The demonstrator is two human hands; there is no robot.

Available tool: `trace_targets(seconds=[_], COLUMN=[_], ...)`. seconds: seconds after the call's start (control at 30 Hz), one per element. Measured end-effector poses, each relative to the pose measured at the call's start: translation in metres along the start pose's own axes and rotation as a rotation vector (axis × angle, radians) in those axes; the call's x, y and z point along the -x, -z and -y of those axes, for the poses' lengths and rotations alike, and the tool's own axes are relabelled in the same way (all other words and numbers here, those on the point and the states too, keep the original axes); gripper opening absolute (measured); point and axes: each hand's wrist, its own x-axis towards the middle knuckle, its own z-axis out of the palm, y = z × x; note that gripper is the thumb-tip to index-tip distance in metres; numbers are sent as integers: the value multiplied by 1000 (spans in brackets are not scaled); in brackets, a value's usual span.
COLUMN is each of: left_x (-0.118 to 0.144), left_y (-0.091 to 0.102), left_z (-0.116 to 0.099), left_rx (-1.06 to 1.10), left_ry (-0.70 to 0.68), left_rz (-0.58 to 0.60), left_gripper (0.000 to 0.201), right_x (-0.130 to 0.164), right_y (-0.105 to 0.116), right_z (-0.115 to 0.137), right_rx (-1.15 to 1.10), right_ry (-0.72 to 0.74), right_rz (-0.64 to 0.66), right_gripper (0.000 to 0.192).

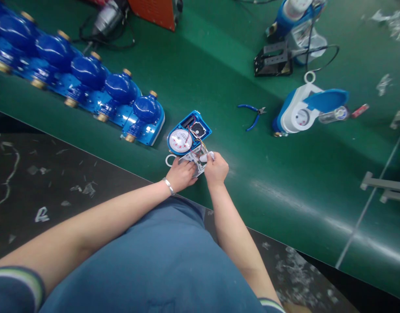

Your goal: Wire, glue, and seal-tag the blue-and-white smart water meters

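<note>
An opened blue water meter point(181, 141) lies near the front edge of the bench, its round dial and wired compartment facing up. Thin coloured wires point(200, 138) run from it to a white meter cover point(190, 157) turned over at its near side. My left hand point(182, 174) grips this cover from the left, fingers over its edge. Closed in a pinch, my right hand point(216, 168) holds a small white piece point(205, 157) over the cover's right part; its exact kind is unclear. A white ring point(170, 160) sticks out beside my left hand.
Several blue meters point(119, 89) stand in a row on the left. Blue-handled cutters point(253, 115) lie to the right, before another white-and-blue meter point(299, 111) with its lid up. Farther back are a power tool point(108, 19), an orange box point(154, 13) and a black stand point(273, 59).
</note>
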Motion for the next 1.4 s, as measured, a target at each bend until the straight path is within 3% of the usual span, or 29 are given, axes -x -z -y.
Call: trace_targets(seconds=[0.83,1.4], left_x=[-1,-1], left_y=[3,4], left_z=[-1,-2], left_rx=[-19,-38], left_ry=[32,47], left_rz=[41,39], left_gripper=[40,40], right_x=[-5,-3], right_y=[13,13], right_z=[-5,-11], right_rx=[177,128], right_ry=[45,12], right_rz=[81,56], right_gripper=[16,15])
